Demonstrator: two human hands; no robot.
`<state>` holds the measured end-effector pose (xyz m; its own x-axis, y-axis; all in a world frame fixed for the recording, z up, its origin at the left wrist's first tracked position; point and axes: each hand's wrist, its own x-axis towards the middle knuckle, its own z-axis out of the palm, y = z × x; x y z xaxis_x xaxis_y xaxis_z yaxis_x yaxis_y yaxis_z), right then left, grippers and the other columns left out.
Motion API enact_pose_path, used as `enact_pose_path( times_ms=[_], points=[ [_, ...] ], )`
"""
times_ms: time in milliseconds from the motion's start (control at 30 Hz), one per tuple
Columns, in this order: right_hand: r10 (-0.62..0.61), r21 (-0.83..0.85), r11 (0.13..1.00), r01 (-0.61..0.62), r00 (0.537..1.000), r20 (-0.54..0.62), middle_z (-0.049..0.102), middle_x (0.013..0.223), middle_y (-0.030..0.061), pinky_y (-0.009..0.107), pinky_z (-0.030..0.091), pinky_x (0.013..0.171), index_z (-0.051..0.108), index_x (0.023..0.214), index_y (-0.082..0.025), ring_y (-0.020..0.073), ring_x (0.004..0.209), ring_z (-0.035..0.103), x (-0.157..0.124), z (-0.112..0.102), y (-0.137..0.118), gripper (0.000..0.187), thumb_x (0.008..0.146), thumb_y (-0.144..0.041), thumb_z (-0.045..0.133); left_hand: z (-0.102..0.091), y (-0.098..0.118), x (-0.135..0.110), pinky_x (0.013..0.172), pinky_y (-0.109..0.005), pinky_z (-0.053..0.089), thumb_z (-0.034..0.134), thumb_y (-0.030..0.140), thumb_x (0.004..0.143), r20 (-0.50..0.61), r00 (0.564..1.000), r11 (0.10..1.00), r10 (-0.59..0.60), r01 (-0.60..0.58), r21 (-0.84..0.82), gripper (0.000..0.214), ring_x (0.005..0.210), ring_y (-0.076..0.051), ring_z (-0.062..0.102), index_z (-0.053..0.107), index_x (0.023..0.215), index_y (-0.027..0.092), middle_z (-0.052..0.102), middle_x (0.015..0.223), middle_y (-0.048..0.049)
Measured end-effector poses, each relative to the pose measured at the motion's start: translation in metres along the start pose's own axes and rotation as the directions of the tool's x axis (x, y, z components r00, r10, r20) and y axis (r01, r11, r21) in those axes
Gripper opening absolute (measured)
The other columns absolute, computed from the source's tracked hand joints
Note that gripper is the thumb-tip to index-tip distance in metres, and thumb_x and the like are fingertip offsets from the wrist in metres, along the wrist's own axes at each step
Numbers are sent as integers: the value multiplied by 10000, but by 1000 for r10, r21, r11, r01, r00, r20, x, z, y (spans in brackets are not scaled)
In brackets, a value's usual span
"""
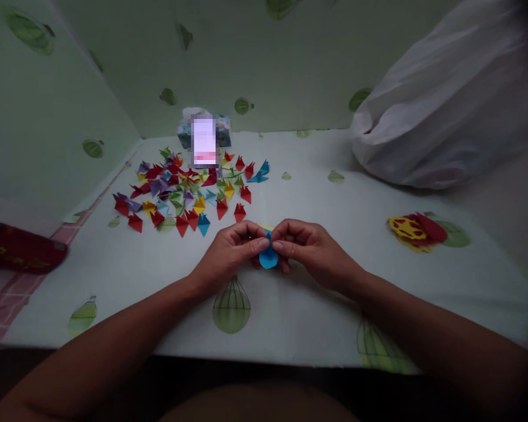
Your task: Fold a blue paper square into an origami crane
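Near the pile of folded papers (189,190), left hand (231,251) and right hand (311,249) both pinch the blue paper (268,258), steadying its fold.

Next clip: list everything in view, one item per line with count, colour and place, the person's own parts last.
blue paper piece: one, blue, pinched between both hands, mid-table
folded paper shapes: too many to count; red, yellow, blue, purple, green; scattered behind the hands, to the left
yellow strip: one, yellow, just behind the fingertips, mostly hidden
tissue box: one, bluish pattern, back centre, partly blurred
plastic bag: one, white, back right
flat case: one, dark red, far left edge
red-and-yellow patch: one, on the right of the table; print or object, cannot tell
table cover: one, white with green balloon prints
left hand: one, pinching the paper
right hand: one, pinching the paper
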<state>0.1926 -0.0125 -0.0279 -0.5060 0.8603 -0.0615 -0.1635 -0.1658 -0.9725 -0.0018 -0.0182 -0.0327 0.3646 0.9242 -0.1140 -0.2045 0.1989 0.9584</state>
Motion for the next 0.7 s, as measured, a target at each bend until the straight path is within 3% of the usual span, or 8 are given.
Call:
enact_pose_path(
  times_ms=[200, 400, 700],
  points=[
    [9, 6, 1000, -9, 1000, 7, 648, 667, -26, 204, 448, 522, 630, 821, -138, 67, 514, 571, 0, -1, 0, 293, 806, -361, 819, 2, 2, -1, 602, -218, 488, 824, 344, 792, -5, 1000, 1000, -23, 23, 13, 245, 660, -104, 607, 674, 857, 161, 664, 771, -3],
    [5, -21, 1000, -6, 1000, -27, 643, 664, -26, 203, 438, 515, 623, 793, -145, 66, 511, 560, 0, 0, 0, 270, 796, -333, 816, 4, 3, -2, 577, -213, 473, 762, 373, 855, 26, 1000, 1000, -7, 7, 22, 222, 619, -97, 575, 687, 869, 164, 663, 738, -2],
    [-2, -23, 1000, 2, 1000, 5, 653, 682, -10, 213, 455, 555, 621, 841, -137, 72, 535, 573, -2, -2, 2, 313, 882, -420, 748, 2, 4, -2, 600, -211, 481, 744, 354, 877, 33, 999, 999, -9, 8, 34, 201, 648, -104, 596, 683, 867, 163, 676, 736, -3]
  ],
)
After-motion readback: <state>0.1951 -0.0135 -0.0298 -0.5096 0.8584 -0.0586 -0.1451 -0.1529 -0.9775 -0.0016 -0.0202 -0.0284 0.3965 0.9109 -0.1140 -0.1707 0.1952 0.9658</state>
